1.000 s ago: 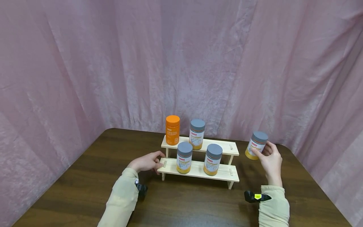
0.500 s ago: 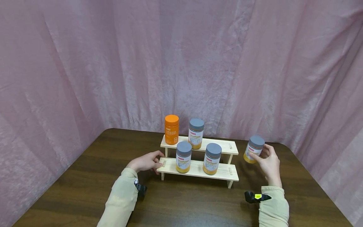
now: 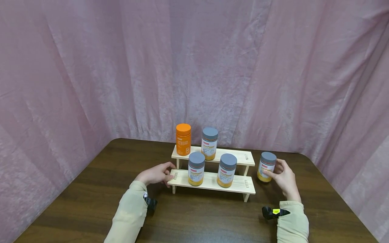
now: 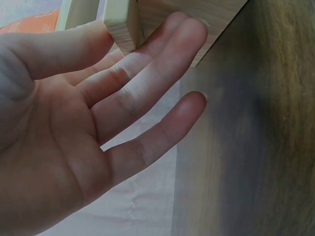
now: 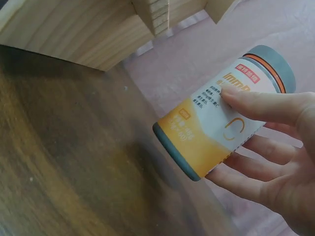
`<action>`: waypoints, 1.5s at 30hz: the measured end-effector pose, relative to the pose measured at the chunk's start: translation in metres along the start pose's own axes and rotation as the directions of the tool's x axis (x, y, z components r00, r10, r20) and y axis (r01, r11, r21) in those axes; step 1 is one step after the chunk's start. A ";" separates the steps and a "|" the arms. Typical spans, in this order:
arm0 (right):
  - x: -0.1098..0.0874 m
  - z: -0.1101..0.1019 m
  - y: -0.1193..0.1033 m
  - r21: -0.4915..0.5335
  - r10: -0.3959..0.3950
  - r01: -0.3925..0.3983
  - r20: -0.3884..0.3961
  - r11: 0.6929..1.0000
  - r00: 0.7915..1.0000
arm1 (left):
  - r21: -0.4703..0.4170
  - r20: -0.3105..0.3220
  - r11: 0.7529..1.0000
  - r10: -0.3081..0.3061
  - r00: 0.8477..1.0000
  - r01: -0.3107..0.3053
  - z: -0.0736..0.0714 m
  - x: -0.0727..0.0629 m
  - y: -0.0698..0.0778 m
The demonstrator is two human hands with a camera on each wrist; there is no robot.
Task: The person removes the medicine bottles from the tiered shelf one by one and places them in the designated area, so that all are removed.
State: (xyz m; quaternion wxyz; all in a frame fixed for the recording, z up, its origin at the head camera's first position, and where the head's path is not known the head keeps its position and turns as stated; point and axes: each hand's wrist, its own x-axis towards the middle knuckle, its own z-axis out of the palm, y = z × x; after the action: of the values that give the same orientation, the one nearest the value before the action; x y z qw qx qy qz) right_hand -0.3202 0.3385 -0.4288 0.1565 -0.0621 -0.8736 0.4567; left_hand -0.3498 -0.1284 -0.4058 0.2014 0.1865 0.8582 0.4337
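Note:
My right hand [image 3: 285, 179] grips a supplement jar [image 3: 266, 167] with a grey lid and a white and yellow label, right of the wooden stand. In the right wrist view the thumb lies across the label of the jar [image 5: 216, 118] and the fingers are behind it. The jar is low over the tabletop; whether its base touches is unclear. At the other side, my left hand [image 3: 155, 174] pinches the left end of the two-tier wooden stand [image 3: 209, 180]. In the left wrist view its thumb is against the board end [image 4: 120, 27], with fingers on the other side.
On the upper tier stand an orange jar [image 3: 183, 140] and a grey-lidded jar [image 3: 209, 144]. Two more grey-lidded jars, a left one [image 3: 196, 168] and a right one [image 3: 226, 170], stand on the lower tier. A pink curtain [image 3: 212, 67] hangs behind the brown table [image 3: 194, 216].
The right hand has brought its jar down and left, nearer the stand, and the jar has gone from tilted to about upright. My left hand stays at the stand's end.

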 end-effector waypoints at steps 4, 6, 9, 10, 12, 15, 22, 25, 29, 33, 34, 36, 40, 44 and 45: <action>-0.001 0.002 0.004 0.006 0.003 -0.003 0.020 1.000 1.000 | 0.009 -0.003 1.000 -0.004 1.000 0.004 0.000 -0.001 0.001; -0.002 0.002 0.005 0.011 0.006 -0.007 0.031 1.000 0.999 | 0.008 -0.005 1.000 -0.009 1.000 0.009 0.000 -0.001 0.001; -0.002 0.002 0.007 0.017 0.011 -0.012 0.047 1.000 0.999 | 0.008 -0.003 1.000 -0.006 1.000 0.006 -0.001 0.000 -0.001; -0.003 0.002 0.007 0.019 0.013 -0.014 0.054 1.000 0.998 | 0.010 -0.001 1.000 -0.003 1.000 0.003 -0.001 0.000 -0.002; -0.003 0.001 0.008 0.018 0.012 -0.014 0.069 1.000 0.998 | 0.005 0.003 1.000 -0.005 1.000 0.005 -0.002 0.002 -0.003; -0.005 0.000 0.010 0.030 0.012 -0.015 0.092 0.999 0.996 | 0.003 0.008 1.000 0.001 1.000 -0.001 -0.002 0.003 -0.005; -0.007 -0.002 0.011 0.051 0.036 -0.043 0.121 0.998 0.992 | -0.006 0.020 1.000 0.000 1.000 0.000 -0.004 0.003 -0.005; -0.007 -0.007 0.005 0.064 0.057 -0.069 0.172 0.996 0.984 | -0.008 0.026 1.000 -0.002 1.000 0.002 -0.004 0.004 -0.006; -0.009 -0.017 -0.011 0.061 0.081 -0.094 0.192 0.994 0.978 | -0.003 0.024 1.000 -0.006 1.000 0.006 -0.004 0.003 -0.006; -0.011 -0.025 -0.024 0.033 0.095 -0.102 0.170 0.994 0.981 | -0.002 0.014 1.000 -0.005 1.000 0.005 -0.004 0.002 -0.006; -0.011 -0.027 -0.027 0.028 0.096 -0.102 0.162 0.994 0.982 | -0.002 0.014 1.000 -0.003 1.000 0.003 -0.004 0.002 -0.006; -0.013 -0.029 -0.033 0.022 0.101 -0.105 0.146 0.994 0.984 | -0.008 0.010 1.000 -0.010 1.000 0.010 -0.004 0.002 -0.006; -0.014 -0.032 -0.045 0.005 0.098 -0.099 0.127 0.995 0.987 | -0.016 0.007 1.000 -0.013 1.000 0.014 -0.003 0.001 -0.007; -0.014 -0.032 -0.057 0.003 0.075 -0.076 0.093 0.997 0.993 | -0.024 0.009 1.000 0.000 1.000 0.001 -0.002 0.003 -0.006; -0.015 -0.032 -0.060 0.008 0.068 -0.068 0.084 0.998 0.994 | -0.027 0.010 1.000 0.003 1.000 -0.002 -0.001 0.003 -0.006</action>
State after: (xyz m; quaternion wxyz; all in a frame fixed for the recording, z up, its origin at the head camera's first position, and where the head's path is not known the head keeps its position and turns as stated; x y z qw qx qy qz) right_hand -0.2936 0.3253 -0.3663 0.1046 -0.0718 -0.8741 0.4689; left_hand -0.3541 -0.1308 -0.4112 0.2077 0.1870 0.8510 0.4447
